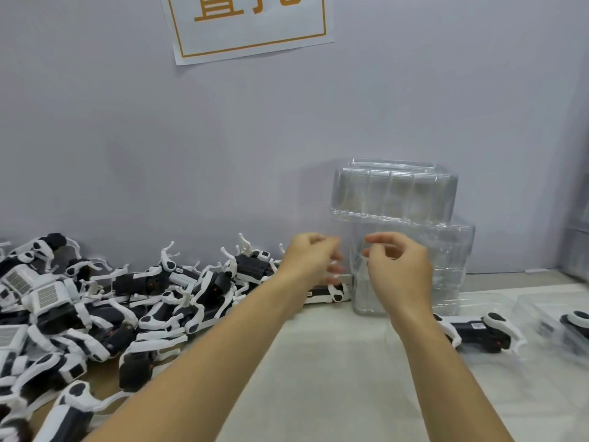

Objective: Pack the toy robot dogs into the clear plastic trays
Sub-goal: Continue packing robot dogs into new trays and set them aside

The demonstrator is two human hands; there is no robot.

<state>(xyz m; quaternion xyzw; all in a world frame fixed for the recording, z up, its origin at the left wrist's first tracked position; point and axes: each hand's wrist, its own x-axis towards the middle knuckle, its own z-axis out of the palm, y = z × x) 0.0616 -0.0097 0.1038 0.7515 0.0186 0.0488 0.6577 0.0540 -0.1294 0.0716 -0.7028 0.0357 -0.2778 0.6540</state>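
A big pile of black-and-white toy robot dogs [105, 301] covers the table's left side up to the wall. A stack of clear plastic trays [446, 250] stands against the wall at centre right, with one more tray [393, 189] lying across its top. Both my arms reach toward the stack's left edge. My left hand [310, 260] hovers just left of it with loosely curled, blurred fingers and holds nothing I can see. My right hand [400, 266] is in front of the stack, fingers curled at a tray's edge; whether it pinches the plastic is unclear.
One robot dog [478, 333] lies in a clear tray right of my right forearm. Another dog [573, 327] in a tray is cut off by the right edge. A white sheet [334, 378] covers the table in front. A paper sign [248, 23] hangs on the wall.
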